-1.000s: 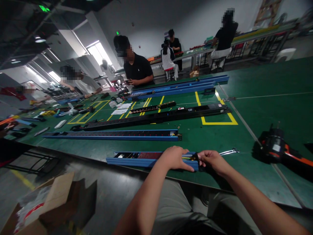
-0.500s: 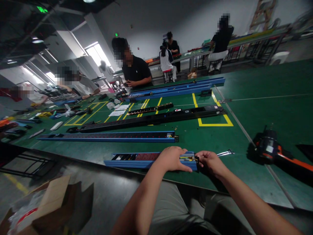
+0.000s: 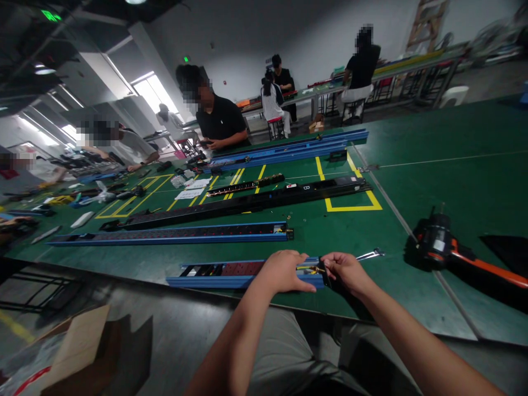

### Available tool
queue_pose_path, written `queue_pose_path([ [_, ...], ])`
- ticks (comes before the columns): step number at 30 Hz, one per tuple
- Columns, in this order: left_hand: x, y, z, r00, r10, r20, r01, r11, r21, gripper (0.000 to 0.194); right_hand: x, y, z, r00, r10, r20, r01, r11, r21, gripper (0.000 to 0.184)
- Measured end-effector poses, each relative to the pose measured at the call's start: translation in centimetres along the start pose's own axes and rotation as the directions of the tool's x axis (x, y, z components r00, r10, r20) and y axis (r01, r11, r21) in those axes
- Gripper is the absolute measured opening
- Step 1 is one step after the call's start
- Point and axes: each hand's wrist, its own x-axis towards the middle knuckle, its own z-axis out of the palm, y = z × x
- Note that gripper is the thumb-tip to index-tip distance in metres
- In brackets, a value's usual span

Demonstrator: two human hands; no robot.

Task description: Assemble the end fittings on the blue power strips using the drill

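A short blue channel strip (image 3: 214,273) lies along the near edge of the green table (image 3: 371,231), its inside showing dark and red parts. My left hand (image 3: 284,270) lies over its right end, fingers curled down on the rail. My right hand (image 3: 345,269) pinches a small black end piece at that same end, where yellow wires show between the two hands.
Metal tweezers (image 3: 370,254) lie just right of my hands. A black and orange power screwdriver (image 3: 445,248) rests at the right. Longer blue (image 3: 177,233) and black (image 3: 247,202) strips lie farther back. Several people sit across the table. A cardboard box (image 3: 74,352) stands on the floor at left.
Both hands stay on the strip's right end; my right fingers have shifted slightly on the end piece. The view has drifted a little to the right.
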Motion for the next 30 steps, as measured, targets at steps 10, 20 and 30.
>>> queue_pose_path([
  [10,0.0,0.0,0.7,0.998,-0.014,-0.065,0.021,0.994,0.108,0.081,0.4,-0.5,0.3,0.999,0.029,-0.021,-0.030,0.998,-0.050,0.037],
  [20,0.1,-0.1,1.6,0.997,-0.012,-0.082,0.025,0.987,0.158,0.079,0.5,-0.8,0.6,0.998,-0.013,-0.059,0.002,0.982,-0.187,0.036],
  [30,0.3,-0.6,3.1,0.994,0.007,-0.106,0.012,0.985,0.172,0.078,0.3,-3.2,-2.1,0.980,-0.164,-0.116,0.038,0.719,-0.694,0.033],
])
